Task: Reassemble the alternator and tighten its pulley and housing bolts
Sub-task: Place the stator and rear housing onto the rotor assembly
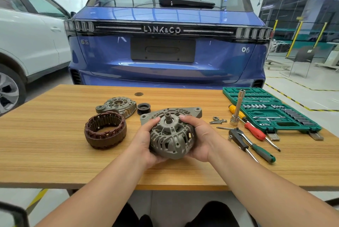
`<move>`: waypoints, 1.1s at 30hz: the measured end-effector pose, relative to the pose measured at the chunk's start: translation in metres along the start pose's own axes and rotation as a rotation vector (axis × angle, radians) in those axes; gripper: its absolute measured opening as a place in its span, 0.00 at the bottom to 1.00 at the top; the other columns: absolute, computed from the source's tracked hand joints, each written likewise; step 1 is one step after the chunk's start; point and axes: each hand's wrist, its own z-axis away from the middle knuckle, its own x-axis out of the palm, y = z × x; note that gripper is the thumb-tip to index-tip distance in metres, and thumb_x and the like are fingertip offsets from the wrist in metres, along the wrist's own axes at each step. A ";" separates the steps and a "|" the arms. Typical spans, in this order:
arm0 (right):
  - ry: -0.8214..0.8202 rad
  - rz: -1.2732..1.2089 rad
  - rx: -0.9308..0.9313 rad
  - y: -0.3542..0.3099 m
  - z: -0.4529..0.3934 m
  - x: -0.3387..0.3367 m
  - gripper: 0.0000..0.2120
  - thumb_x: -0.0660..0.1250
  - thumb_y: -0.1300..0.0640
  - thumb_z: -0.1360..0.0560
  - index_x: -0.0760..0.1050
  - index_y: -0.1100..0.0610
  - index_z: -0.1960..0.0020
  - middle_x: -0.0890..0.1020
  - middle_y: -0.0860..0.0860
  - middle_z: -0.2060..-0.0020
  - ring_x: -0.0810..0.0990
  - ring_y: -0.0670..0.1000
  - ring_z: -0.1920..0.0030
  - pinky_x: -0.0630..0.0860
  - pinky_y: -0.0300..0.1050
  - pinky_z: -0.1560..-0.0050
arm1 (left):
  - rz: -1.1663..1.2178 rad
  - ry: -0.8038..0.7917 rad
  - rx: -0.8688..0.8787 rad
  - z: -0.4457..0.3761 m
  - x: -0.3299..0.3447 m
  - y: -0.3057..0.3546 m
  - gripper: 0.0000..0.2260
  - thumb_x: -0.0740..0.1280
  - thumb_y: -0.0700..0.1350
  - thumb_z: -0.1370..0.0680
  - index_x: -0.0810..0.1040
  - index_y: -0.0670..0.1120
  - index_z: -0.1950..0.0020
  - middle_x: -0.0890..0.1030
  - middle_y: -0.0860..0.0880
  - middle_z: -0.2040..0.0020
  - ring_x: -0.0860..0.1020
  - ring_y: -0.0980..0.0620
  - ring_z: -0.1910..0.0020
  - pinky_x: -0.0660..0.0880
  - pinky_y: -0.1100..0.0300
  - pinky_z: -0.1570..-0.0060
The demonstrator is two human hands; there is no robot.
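Note:
My left hand (145,140) and my right hand (197,137) grip the grey front housing (171,136) of the alternator from both sides, with the threaded rotor shaft (168,116) sticking up through its middle. It is held just above the wooden table (55,135). The copper-wound stator ring (105,130) lies to the left. Behind it rests the grey rear housing (117,106), and the black pulley (143,108) stands next to that. A nut and several long bolts (218,120) lie to the right of the housing.
A green socket case (269,109) lies open at the right. A tall socket on an extension (237,107), a ratchet (238,137), and red, yellow and green screwdrivers (256,133) lie before it. A blue car (165,43) stands right behind the table, a white car (27,43) at left.

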 end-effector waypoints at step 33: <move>0.111 -0.064 -0.091 0.015 -0.019 -0.012 0.26 0.74 0.40 0.31 0.81 0.54 0.40 0.87 0.57 0.50 0.87 0.59 0.49 0.82 0.60 0.45 | -0.221 0.037 0.033 -0.017 0.005 0.012 0.27 0.76 0.64 0.30 0.83 0.46 0.39 0.88 0.42 0.50 0.86 0.39 0.49 0.82 0.41 0.47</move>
